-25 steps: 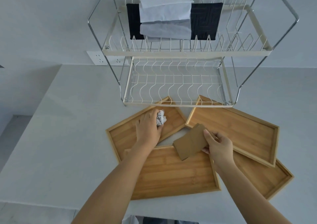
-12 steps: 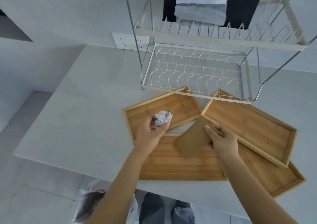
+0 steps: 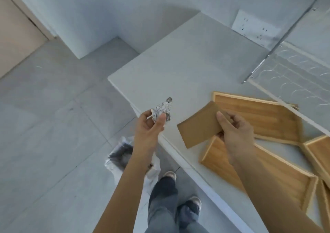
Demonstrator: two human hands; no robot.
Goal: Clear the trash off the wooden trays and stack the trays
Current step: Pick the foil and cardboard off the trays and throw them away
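Now I have the left hand closed on a crumpled wad of foil-like trash, pinched between thumb and fingers and held up over the near corner of the worktop. Below that hand — down on the floor — I can see a white-lined bin, blurred. My right hand grips a flat brown piece of cardboard by its right edge, thumb on top, and holds it above the worktop. Just beyond the right hand lies one wooden tray; directly under its wrist and forearm lies a second tray. To the far right of both hands more trays are cut by the frame edge. Beyond them stands a wire rack — blurred.
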